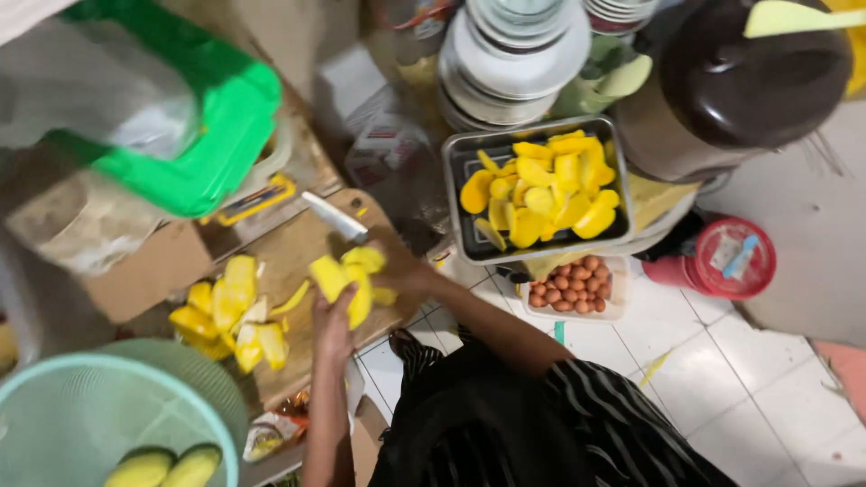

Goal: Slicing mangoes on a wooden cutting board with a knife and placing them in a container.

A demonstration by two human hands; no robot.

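My left hand (332,326) holds a peeled yellow fruit piece (347,278) over a wooden cutting board (290,251). Just right of the fruit, my right hand (397,269) grips a knife (332,216), whose pale blade points up and to the left, above the fruit. A pile of cut yellow pieces and peel (230,311) lies on the left part of the board. Beyond my right hand, a metal tray (460,149) holds several yellow slices (541,191).
A teal mesh basket (72,406) at the lower left holds two green-yellow fruits (167,467). A green-lidded container (212,135) is at the upper left, with stacked plates (519,54) and a dark pot (740,81) at the top. A tub of small brown balls (573,287) and a red-lidded jar (735,257) stand on the white tiled floor.
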